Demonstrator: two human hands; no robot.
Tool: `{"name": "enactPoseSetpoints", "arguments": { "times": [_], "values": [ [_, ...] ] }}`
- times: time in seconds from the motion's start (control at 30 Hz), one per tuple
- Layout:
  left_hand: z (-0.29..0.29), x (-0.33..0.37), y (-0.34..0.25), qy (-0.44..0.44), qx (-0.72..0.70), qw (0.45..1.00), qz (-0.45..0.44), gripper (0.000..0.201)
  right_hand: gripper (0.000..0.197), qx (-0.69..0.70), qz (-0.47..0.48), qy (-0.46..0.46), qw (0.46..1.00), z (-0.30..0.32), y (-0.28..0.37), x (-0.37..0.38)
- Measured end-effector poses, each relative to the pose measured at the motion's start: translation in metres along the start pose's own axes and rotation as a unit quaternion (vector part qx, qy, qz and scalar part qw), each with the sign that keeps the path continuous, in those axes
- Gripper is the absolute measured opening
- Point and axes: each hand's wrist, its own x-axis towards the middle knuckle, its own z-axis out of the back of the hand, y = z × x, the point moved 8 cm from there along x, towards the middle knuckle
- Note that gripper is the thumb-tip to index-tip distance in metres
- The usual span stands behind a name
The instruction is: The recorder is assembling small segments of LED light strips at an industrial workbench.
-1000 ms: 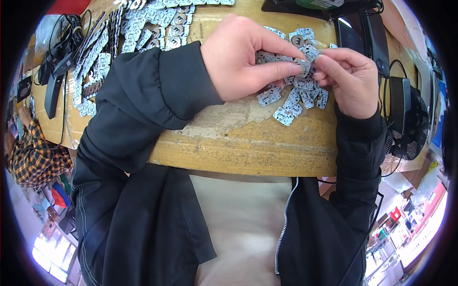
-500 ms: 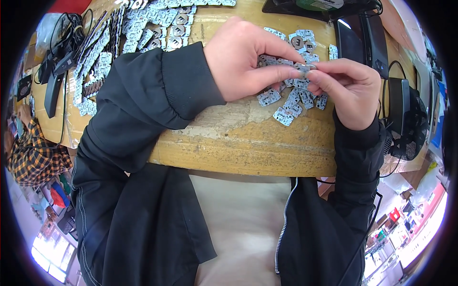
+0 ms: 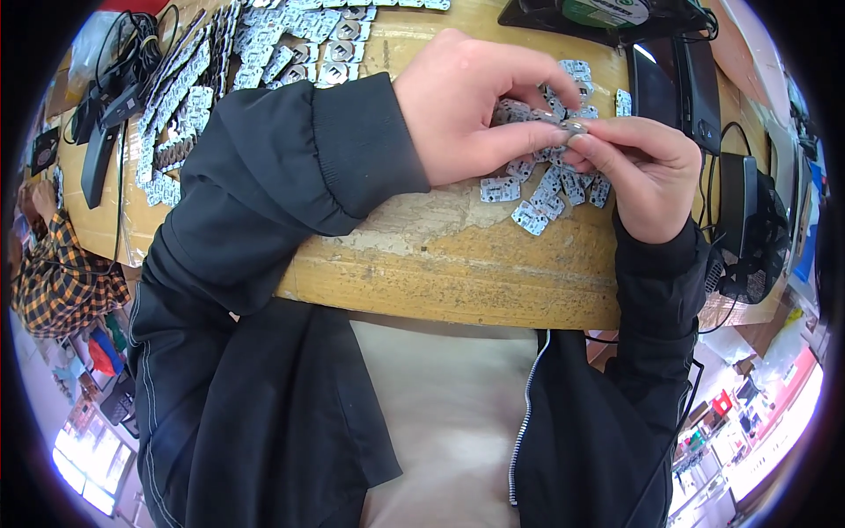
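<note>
Hardly shifted since 1 second ago: left hand (image 3: 471, 110) and right hand (image 3: 647, 172) both pinching 1 small metal piece (image 3: 574, 128) above loose pile (image 3: 546, 189), near surface (image 3: 458, 273) front edge

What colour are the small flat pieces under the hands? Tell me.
Silver-grey with dark markings, small flat pieces, head view.

Small flat parts (image 3: 547, 189) near bench's far right edge: pale grey-blue, white marks. Bench (image 3: 458, 273): yellowish wood, worn pale patches. Sleeves (image 3: 290, 176): black. Cloth (image 3: 53, 282) beyond bench's left edge: orange-black plaid. Cables (image 3: 123, 79), far left corner: black.
</note>
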Motion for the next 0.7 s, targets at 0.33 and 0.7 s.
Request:
{"name": "enactPoseSetpoints", "arguments": {
  "times": [0.33, 0.7],
  "values": [
    [0.010, -0.007, -0.025, -0.069, 0.140, 0.976, -0.153, 0.016, 0.017, -0.152, 0.183, -0.011, 0.971, 0.002, 0.030, 0.000],
    [0.009, -0.009, -0.028, -0.078, 0.162, 0.964, -0.198, 0.021, 0.023, -0.020, 0.023, 0.021, 0.999, 0.007, 0.010, -0.001]
  ]
}}
